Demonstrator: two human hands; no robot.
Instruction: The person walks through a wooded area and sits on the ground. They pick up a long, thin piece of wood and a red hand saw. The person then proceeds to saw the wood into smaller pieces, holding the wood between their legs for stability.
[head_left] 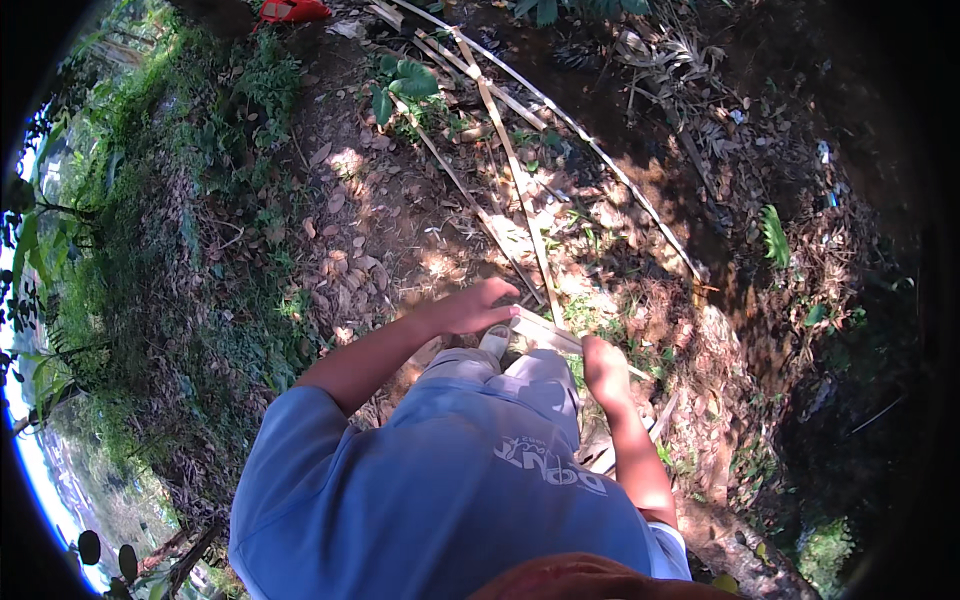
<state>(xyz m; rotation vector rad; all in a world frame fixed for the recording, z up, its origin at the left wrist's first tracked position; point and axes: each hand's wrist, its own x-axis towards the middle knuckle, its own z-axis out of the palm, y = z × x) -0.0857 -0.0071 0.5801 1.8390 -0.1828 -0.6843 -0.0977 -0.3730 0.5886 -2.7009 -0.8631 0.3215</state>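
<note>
I look down over my blue shirt and grey trousers at leaf-strewn ground. A pale flat bamboo strip [548,333] lies across my knee, just past my light shoe [495,340]. My left hand [468,309] lies over the strip's left end with its fingers curled on it. My right hand [604,368] is closed in a fist around the same strip further right. Several long thin bamboo strips [520,185] lie on the ground ahead, crossing each other and running away from me.
Dry leaves and dirt cover the ground. Green plants [405,85] grow at the far middle and a grassy bank [130,250] falls away on the left. A red object [292,10] lies at the top. Dark shade and brush [800,300] fill the right side.
</note>
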